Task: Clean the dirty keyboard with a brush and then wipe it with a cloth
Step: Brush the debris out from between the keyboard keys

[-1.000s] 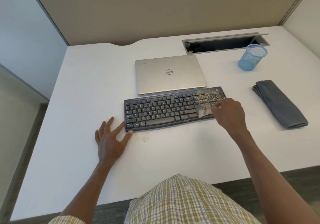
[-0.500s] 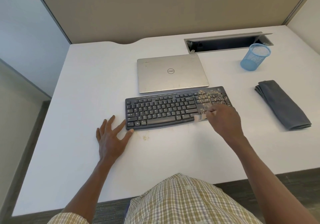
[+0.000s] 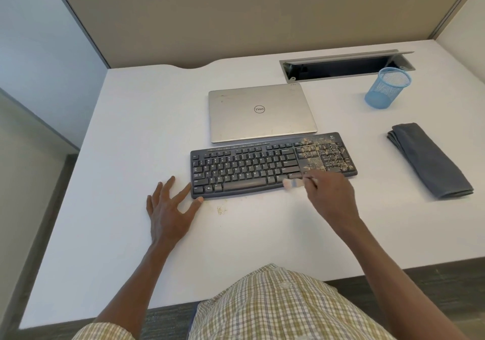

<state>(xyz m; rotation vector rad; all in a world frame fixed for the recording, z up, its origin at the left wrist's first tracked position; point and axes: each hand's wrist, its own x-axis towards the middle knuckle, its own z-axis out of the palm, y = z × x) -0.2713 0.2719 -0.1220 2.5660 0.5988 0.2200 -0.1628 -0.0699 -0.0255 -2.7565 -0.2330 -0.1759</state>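
Brush (image 3: pixel 292 183) further left — mesh cup (image 3: pixel 387 88) apart

An office cubicle desk.
A white desk (image 3: pixel 126 135) is walled by beige partition panels (image 3: pixel 236 19) at 12 o'clock, with a cable slot (image 3: pixel 341 66), closed laptop (image 3: pixel 259 114) and mesh pen cup (image 3: pixel 385 87) toward 1 o'clock.

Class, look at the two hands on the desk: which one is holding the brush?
The right hand, over the keyboard's front right part, pinches the brush. The left hand lies flat and spread at the keyboard's left corner, holding nothing.
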